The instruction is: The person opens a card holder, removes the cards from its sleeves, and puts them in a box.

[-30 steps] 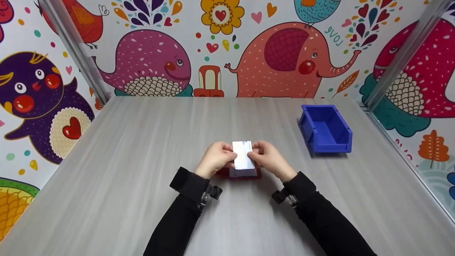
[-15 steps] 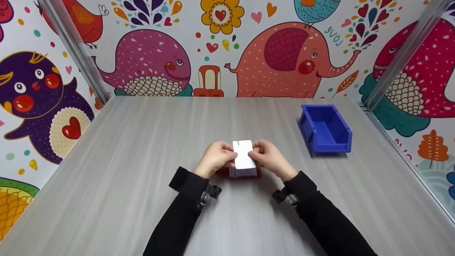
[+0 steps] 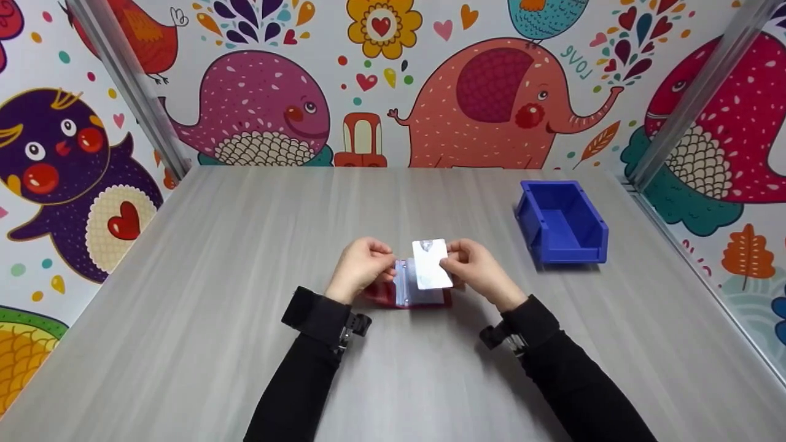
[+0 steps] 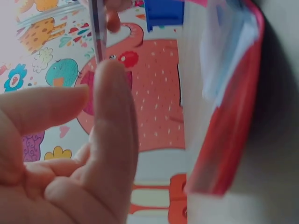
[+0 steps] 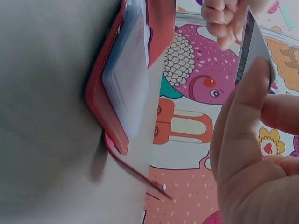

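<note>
In the head view my right hand (image 3: 482,270) pinches a white card (image 3: 433,273) between thumb and fingers, raised over the table. Below it a red card holder (image 3: 382,294) lies spread on the table, its clear plastic sleeves (image 3: 402,288) showing. My left hand (image 3: 362,267) is just left of the card, above the holder's left cover. Seen from the left wrist, a gap separates the thumb and forefinger, with nothing between them. The right wrist view shows the card edge-on, the stacked sleeves (image 5: 126,77) and a thin red strap (image 5: 138,172) sticking out from the holder.
A blue plastic bin (image 3: 574,255) stands at the right rear of the grey wood-grain table (image 3: 258,245). Walls printed with cartoon animals (image 3: 485,110) enclose the back and both sides, with metal posts (image 3: 694,92) at the corners.
My left hand has let go of the card and moved slightly left. The right hand has carried the card a little to the right, uncovering more of the holder's sleeves.
</note>
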Motion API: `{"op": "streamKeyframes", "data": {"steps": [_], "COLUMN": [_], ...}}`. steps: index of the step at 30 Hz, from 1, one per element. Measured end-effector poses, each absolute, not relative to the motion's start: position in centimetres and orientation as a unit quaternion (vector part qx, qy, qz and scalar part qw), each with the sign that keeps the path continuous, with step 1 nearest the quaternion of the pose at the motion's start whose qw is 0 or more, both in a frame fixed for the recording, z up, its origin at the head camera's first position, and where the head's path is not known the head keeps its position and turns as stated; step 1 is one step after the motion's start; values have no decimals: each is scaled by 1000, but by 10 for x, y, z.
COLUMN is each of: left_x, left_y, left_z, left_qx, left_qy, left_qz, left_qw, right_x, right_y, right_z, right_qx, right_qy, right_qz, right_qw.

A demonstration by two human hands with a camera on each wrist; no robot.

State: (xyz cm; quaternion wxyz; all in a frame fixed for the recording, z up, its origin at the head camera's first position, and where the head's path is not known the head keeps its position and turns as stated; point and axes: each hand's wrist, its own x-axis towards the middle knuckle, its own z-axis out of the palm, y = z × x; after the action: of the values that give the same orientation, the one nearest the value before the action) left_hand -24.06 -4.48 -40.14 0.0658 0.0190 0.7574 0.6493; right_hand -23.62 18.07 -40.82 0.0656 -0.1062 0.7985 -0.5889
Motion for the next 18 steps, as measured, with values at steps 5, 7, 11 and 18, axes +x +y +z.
{"op": "streamKeyframes", "data": {"steps": [5, 7, 11, 18], "left_x": [-243, -244, -247, -248], "left_y": [-55, -60, -69, -77], "left_z": [-401, -402, -405, -412], "left_qx": [-2, -5, -2, -1], "left_qy": [827, 849, 890, 932], "left_qz": [562, 529, 454, 357], "left_qw": [13, 1, -38, -68], "right_x": [-236, -236, -236, -236], "right_y": [192, 197, 207, 224], "right_z": [-406, -405, -404, -402], "right_qx": [-107, -107, -107, -92], "right_qy": [782, 778, 775, 793], "right_qz": [-610, -615, -619, -600], "right_qw": [74, 75, 73, 55]}}
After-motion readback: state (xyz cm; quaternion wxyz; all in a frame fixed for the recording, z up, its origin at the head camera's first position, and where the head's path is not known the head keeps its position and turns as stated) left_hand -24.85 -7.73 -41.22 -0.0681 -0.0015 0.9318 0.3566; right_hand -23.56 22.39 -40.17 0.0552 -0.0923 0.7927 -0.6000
